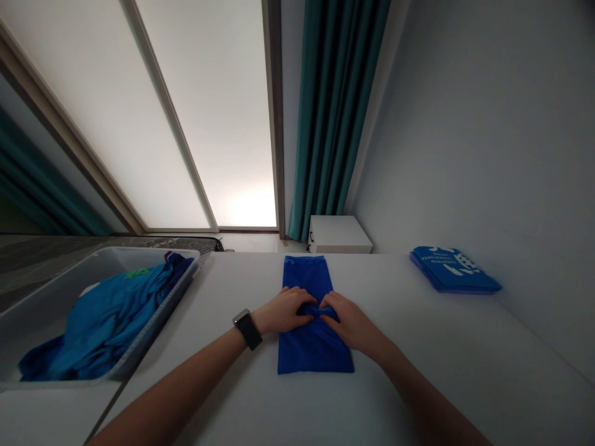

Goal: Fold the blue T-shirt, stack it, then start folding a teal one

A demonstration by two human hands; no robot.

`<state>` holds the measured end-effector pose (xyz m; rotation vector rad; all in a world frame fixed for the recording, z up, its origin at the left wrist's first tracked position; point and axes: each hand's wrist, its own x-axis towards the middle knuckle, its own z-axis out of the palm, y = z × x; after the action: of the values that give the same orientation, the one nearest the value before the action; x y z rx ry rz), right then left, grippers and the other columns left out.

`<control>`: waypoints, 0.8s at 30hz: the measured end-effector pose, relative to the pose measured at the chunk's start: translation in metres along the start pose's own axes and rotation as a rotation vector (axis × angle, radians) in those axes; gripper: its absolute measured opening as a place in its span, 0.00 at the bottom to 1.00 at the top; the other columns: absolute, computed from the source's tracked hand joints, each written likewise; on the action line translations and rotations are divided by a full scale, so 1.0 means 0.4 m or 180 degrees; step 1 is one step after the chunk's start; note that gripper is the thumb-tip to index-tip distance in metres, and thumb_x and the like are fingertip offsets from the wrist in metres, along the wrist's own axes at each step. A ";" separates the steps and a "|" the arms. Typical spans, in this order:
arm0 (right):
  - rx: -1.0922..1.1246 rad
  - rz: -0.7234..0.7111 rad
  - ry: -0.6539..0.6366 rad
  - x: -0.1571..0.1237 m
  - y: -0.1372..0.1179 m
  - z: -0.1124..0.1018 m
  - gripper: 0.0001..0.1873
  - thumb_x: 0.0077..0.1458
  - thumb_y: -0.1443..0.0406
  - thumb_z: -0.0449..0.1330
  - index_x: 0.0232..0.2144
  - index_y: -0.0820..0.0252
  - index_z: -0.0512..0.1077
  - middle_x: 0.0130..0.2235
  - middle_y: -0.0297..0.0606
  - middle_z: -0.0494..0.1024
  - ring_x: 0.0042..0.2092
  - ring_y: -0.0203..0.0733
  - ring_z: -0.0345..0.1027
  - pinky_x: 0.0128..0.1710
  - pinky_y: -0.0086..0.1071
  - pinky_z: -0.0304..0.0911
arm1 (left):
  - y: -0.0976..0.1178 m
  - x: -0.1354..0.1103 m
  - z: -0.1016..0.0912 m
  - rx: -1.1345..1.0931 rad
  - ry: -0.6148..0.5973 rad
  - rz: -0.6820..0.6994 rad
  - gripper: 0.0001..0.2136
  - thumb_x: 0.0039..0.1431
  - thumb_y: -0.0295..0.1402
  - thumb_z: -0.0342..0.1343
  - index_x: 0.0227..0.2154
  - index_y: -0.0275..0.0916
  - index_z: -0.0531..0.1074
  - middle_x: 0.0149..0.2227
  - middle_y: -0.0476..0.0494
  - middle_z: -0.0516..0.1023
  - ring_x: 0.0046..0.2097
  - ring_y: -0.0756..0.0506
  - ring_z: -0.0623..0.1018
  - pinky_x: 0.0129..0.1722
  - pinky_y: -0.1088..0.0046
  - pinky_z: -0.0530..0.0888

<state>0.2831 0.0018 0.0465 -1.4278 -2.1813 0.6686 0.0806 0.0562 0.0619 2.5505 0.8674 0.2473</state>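
Note:
A blue cloth garment (316, 353), folded into a long narrow strip, lies flat on the white table (223, 396). My left hand (289, 310) rests on its left side, with a watch on the wrist. Across from it, my right hand (346, 319) is on the strip's right side. Thumbs and fingers of both hands pinch a small raised ridge of the fabric near the middle. The garment's exact kind cannot be made out.
At the left stands a light plastic bin (195, 254) with crumpled blue clothes (116, 316) inside. A stack of folded blue garments with white print (455, 269) sits at the right, near the wall. Beyond the table are a small white cabinet (341, 232) and a teal curtain (339, 111).

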 end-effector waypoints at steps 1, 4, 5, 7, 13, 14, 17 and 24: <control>0.0070 -0.0026 0.0011 0.001 0.001 -0.003 0.06 0.55 0.71 0.57 0.35 0.56 0.67 0.39 0.36 0.71 0.41 0.41 0.67 0.43 0.33 0.60 | -0.001 0.004 -0.003 -0.0063 -0.0060 0.0005 0.11 0.59 0.34 0.56 0.44 0.41 0.75 0.44 0.43 0.78 0.47 0.40 0.75 0.50 0.63 0.66; 0.0239 -0.0065 0.0042 0.006 0.007 -0.012 0.05 0.54 0.71 0.57 0.33 0.56 0.67 0.37 0.35 0.72 0.40 0.41 0.66 0.42 0.33 0.60 | -0.003 0.006 -0.013 -0.0228 -0.0144 -0.0072 0.11 0.59 0.35 0.56 0.43 0.42 0.76 0.43 0.44 0.79 0.46 0.40 0.75 0.51 0.63 0.65; 0.0287 -0.0057 0.0045 0.007 0.009 -0.015 0.05 0.54 0.71 0.57 0.33 0.56 0.67 0.37 0.35 0.72 0.40 0.41 0.66 0.42 0.32 0.60 | -0.005 0.003 -0.016 -0.0253 -0.0180 -0.0125 0.10 0.58 0.35 0.56 0.42 0.43 0.76 0.42 0.45 0.80 0.46 0.41 0.75 0.51 0.64 0.64; 0.0369 -0.0008 0.0036 0.007 0.012 -0.020 0.04 0.54 0.70 0.57 0.33 0.56 0.67 0.36 0.34 0.72 0.39 0.40 0.66 0.41 0.32 0.60 | -0.012 -0.004 -0.024 -0.0258 -0.0266 -0.0232 0.08 0.58 0.36 0.55 0.38 0.43 0.77 0.40 0.45 0.80 0.45 0.41 0.75 0.51 0.64 0.64; 0.0520 0.0178 0.0009 0.009 0.014 -0.026 0.02 0.54 0.68 0.57 0.32 0.57 0.67 0.35 0.33 0.73 0.37 0.39 0.65 0.39 0.31 0.59 | -0.047 -0.040 -0.046 -0.0301 -0.0198 -0.0460 0.09 0.58 0.39 0.54 0.30 0.41 0.76 0.35 0.46 0.78 0.40 0.42 0.75 0.46 0.68 0.66; 0.0520 0.0203 0.0004 0.010 0.014 -0.025 0.02 0.54 0.68 0.57 0.32 0.57 0.67 0.35 0.33 0.73 0.37 0.39 0.66 0.39 0.31 0.59 | -0.049 -0.050 -0.049 -0.0350 -0.0147 -0.0502 0.10 0.58 0.40 0.54 0.29 0.41 0.75 0.34 0.46 0.77 0.38 0.43 0.75 0.42 0.69 0.66; 0.0519 0.0261 -0.0026 0.014 0.016 -0.022 0.01 0.55 0.67 0.56 0.32 0.57 0.67 0.34 0.32 0.74 0.36 0.39 0.66 0.38 0.31 0.59 | -0.048 -0.081 -0.047 -0.0597 -0.0013 -0.0706 0.11 0.59 0.40 0.52 0.31 0.39 0.75 0.31 0.47 0.76 0.32 0.46 0.73 0.33 0.72 0.66; 0.0452 0.0397 -0.0122 0.016 0.020 -0.012 0.03 0.55 0.67 0.56 0.34 0.56 0.67 0.34 0.32 0.75 0.37 0.39 0.67 0.38 0.31 0.60 | -0.050 -0.126 0.021 -0.1349 0.0570 -0.1156 0.14 0.59 0.38 0.51 0.45 0.38 0.72 0.30 0.49 0.74 0.31 0.47 0.72 0.32 0.73 0.68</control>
<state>0.2894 0.0115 0.0460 -1.4962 -2.0408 0.8835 0.0328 0.0365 0.0439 1.9643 1.1826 0.4920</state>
